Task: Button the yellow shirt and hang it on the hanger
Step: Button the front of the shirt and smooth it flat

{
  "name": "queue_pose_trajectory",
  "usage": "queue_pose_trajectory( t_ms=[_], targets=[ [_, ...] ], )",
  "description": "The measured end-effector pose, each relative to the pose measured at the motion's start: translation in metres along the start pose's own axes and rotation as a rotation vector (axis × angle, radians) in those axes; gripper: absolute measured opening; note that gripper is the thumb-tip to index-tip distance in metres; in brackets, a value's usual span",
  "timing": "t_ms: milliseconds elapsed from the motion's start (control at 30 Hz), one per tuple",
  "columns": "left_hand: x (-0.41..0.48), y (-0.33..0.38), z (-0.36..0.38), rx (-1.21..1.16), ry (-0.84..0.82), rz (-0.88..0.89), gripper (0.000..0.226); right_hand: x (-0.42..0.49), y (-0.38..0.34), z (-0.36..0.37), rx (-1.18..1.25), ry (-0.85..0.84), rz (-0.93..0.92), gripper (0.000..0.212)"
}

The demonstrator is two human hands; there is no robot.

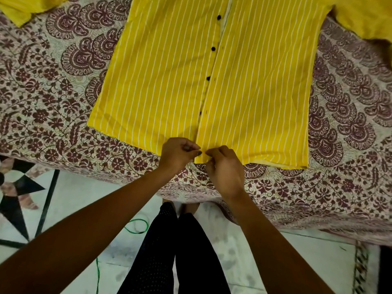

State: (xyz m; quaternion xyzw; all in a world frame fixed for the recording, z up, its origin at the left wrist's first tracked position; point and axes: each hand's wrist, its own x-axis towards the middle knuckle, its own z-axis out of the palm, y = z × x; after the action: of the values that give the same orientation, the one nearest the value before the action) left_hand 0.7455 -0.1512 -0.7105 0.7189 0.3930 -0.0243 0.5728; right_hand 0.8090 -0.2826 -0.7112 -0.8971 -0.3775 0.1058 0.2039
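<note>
Two hands meet at the hem end of the yellow shirt [254, 81], which lies flat, front up, on the patterned bedspread [53, 92]. Left hand [179, 153] grip: fingers curled, pinching the placket edge at a dark button [199, 153]. Right hand [226, 168] grip: fingertips pinching the facing edge, touching the left. Four black buttons run up the placket beyond the hands; placket gapes near the top. Green wire [137, 225] on floor, below the shirt

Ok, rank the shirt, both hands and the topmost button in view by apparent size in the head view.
1. shirt
2. left hand and right hand: too alike to rank; both pinch the shirt's hem
3. topmost button
</note>
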Motion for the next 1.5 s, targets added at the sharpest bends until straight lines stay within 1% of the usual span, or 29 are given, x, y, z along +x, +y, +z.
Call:
queue_pose_trajectory(
  t_ms=[67, 100, 167, 233, 267, 300, 333, 433, 467, 500, 567, 600, 667, 700, 733, 800, 900, 967, 1067, 1133, 1233, 1367, 1500],
  targets=[
    [0.002, -0.001, -0.001, 0.054, -0.019, 0.026, 0.008, 0.001, 0.0, -0.001, 0.071, -0.047, 0.034, 0.028],
    [0.003, -0.001, -0.002, 0.057, -0.022, 0.035, 0.01, 0.002, -0.001, -0.002, 0.117, -0.042, 0.062, 0.03],
    [0.007, 0.0, -0.004, 0.044, -0.011, 0.036, 0.023, 0.01, -0.008, -0.005, 0.228, 0.053, 0.113, 0.031],
    [0.012, 0.003, -0.006, 0.068, -0.036, 0.043, 0.029, 0.029, -0.019, -0.009, 0.337, 0.162, 0.164, 0.027],
    [0.014, 0.005, -0.006, 0.099, -0.052, 0.048, 0.031, 0.042, -0.024, -0.009, 0.373, 0.189, 0.201, 0.024],
    [0.015, 0.007, -0.006, 0.13, -0.064, 0.057, 0.032, 0.057, -0.027, -0.009, 0.39, 0.186, 0.252, 0.021],
    [0.015, 0.009, -0.004, 0.159, -0.07, 0.074, 0.033, 0.072, -0.029, -0.008, 0.391, 0.146, 0.32, 0.021],
    [0.013, 0.01, -0.001, 0.198, -0.089, 0.14, 0.033, 0.104, -0.025, 0.001, 0.378, -0.01, 0.536, 0.036],
    [0.012, 0.01, -0.001, 0.187, -0.099, 0.145, 0.033, 0.109, -0.023, 0.003, 0.361, -0.025, 0.572, 0.037],
    [0.012, 0.012, -0.001, 0.173, -0.114, 0.141, 0.033, 0.112, -0.02, 0.002, 0.351, -0.018, 0.59, 0.034],
    [0.016, 0.015, -0.003, 0.166, -0.129, 0.122, 0.029, 0.115, -0.018, -0.003, 0.41, 0.027, 0.643, 0.024],
    [0.02, 0.017, -0.005, 0.161, -0.108, 0.119, 0.024, 0.116, -0.015, -0.004, 0.46, 0.05, 0.68, 0.022],
    [0.034, 0.021, -0.006, 0.126, 0.009, 0.119, 0.008, 0.115, -0.008, -0.006, 0.578, 0.071, 0.756, 0.02],
    [0.043, 0.023, -0.007, 0.114, 0.068, 0.115, 0.008, 0.115, -0.004, -0.005, 0.658, 0.065, 0.797, 0.019],
    [0.052, 0.026, -0.008, 0.11, 0.103, 0.115, 0.012, 0.114, 0.0, -0.004, 0.749, 0.057, 0.841, 0.017],
    [0.068, 0.034, -0.006, 0.127, 0.107, 0.109, 0.019, 0.113, 0.007, -0.004, 0.906, 0.017, 0.909, 0.012],
    [0.083, 0.044, 0.001, 0.282, 0.105, 0.11, 0.024, 0.113, 0.01, -0.009, 1.026, -0.037, 0.944, 0.014],
    [0.089, 0.049, 0.004, 0.355, 0.106, 0.107, 0.019, 0.114, 0.009, -0.013, 1.055, -0.063, 0.957, 0.011],
    [0.094, 0.052, 0.006, 0.367, 0.087, 0.087, 0.011, 0.114, 0.005, -0.013, 1.059, -0.077, 0.945, 0.016],
    [0.096, 0.052, 0.006, 0.369, 0.083, 0.086, 0.007, 0.115, 0.003, -0.01, 1.055, -0.046, 0.938, 0.02],
    [0.095, 0.051, 0.003, 0.291, 0.07, 0.074, 0.007, 0.114, 0.001, -0.004, 1.009, 0.005, 0.936, 0.021],
    [0.094, 0.048, -0.003, 0.104, -0.015, 0.016, 0.014, 0.111, -0.005, 0.004, 0.918, 0.093, 0.888, 0.018],
    [0.097, 0.043, -0.008, 0.023, -0.082, -0.009, 0.018, 0.11, -0.008, 0.01, 0.849, 0.138, 0.869, 0.015]
  ],
)
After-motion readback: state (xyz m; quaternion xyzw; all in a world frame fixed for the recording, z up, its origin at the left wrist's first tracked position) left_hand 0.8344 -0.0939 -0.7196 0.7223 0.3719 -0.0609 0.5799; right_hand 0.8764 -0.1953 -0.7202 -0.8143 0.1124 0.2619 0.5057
